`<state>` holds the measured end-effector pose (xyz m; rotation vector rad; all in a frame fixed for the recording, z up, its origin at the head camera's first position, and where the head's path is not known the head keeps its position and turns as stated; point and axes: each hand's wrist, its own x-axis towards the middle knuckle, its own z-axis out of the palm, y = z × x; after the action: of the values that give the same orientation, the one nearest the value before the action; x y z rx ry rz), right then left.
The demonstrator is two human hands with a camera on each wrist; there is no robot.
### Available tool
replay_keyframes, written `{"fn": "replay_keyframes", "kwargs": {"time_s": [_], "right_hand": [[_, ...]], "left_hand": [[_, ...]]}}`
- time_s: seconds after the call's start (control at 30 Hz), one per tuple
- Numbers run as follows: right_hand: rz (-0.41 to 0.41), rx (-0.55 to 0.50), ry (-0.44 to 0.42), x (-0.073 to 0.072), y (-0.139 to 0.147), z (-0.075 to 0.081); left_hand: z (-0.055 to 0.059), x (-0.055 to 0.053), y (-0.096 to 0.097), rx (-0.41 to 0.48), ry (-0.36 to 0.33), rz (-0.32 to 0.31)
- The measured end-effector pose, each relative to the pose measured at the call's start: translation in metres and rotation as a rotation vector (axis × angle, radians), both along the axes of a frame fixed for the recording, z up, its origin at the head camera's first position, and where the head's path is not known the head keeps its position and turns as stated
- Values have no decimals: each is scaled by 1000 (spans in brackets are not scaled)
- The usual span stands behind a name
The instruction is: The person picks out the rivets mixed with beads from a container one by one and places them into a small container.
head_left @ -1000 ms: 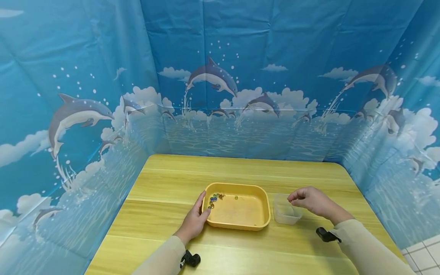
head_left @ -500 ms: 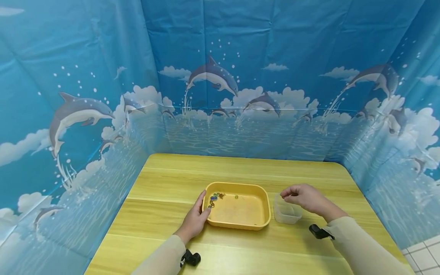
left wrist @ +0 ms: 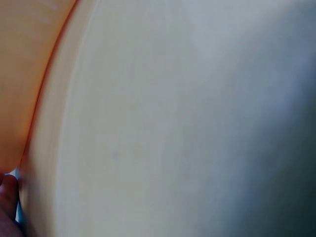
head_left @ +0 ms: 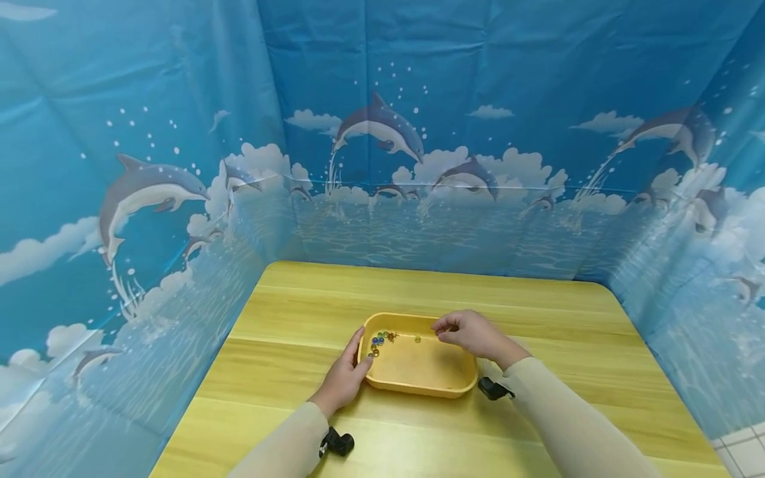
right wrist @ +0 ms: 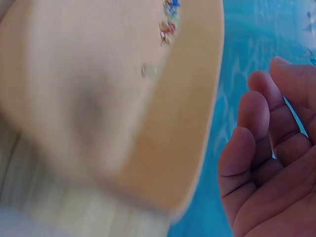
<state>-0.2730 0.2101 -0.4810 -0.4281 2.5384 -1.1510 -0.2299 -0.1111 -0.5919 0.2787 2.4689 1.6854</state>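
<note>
A yellow rectangular tray (head_left: 418, 388) stands on the table. Along its left side lies a cluster of small glass marbles (head_left: 378, 340), blue, green and amber, with a small brown spiky piece (head_left: 391, 336) next to them. One yellow-green marble (head_left: 418, 339) sits apart near the far wall. My left hand (head_left: 345, 378) grips the tray's left edge, thumb over the rim and fingers along the outside. Over the tray's far right part hovers my right hand (head_left: 475, 335); in the right wrist view its fingers (right wrist: 254, 116) bend loosely, and nothing shows between them.
A clear plastic container (head_left: 521, 344) stands right of the tray, mostly hidden by my right hand and wrist. The wood-grain table (head_left: 323, 292) meets a blue dolphin-print curtain (head_left: 430, 226) at its back and sides.
My right hand has moved left from above the clear container to over the tray. The left hand keeps its grip on the tray. The head view has shifted slightly.
</note>
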Motion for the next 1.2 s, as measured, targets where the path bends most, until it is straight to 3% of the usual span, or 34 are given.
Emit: {"fn": "replay_keyframes", "kwargs": {"time_s": [0.47, 0.97, 1.2], "right_hand": [[44, 62, 35, -33, -64, -29], [116, 69, -19, -52, -85, -57], [97, 60, -33, -53, -89, -67]], "left_hand": [[3, -1, 1, 13, -5, -6], [3, -1, 1, 6, -9, -6], [2, -2, 0, 21, -12, -16]]}}
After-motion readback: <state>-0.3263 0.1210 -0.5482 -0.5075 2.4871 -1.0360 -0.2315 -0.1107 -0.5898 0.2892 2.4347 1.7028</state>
